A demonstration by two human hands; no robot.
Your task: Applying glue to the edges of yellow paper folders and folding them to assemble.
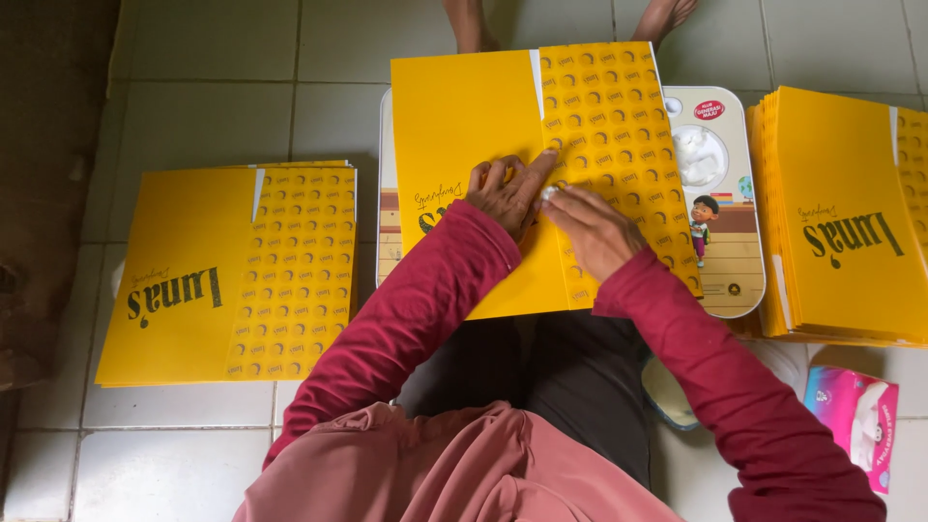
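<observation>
Sitting on a white tiled floor (213, 106), a person in dark red sleeves and dark trousers is looking down over their own lap. Nearest the camera, a pink tissue pack (855, 420) is lying on the tiles by the right knee, and the rim of a pale bowl-like thing (667, 396) is showing just beside the right thigh; what it holds cannot be told.

Both hands are pressing flat on a yellow folded card sheet (464, 126) that is lying on a low lap table (730, 261) printed with a cartoon child. The left hand (507, 193) is resting with its fingers spread and bent, not closed around anything, on the plain yellow panel right at the seam. The right hand (590, 227) is lying flat, fingers together and stretched out, on the patterned flap (604, 126), with its fingertips touching the seam where that flap is overlapping the plain panel. The two hands are touching each other there.

Out to the left, a small stack of finished yellow pieces (227, 275) is lying on the tiles, well apart from the table. Out to the right, a thicker pile of yellow sheets (841, 213) is sitting just beside the table's edge.

Farthest off, beyond the top edge of the card sheet, two bare feet (662, 17) are resting on the tiles.
</observation>
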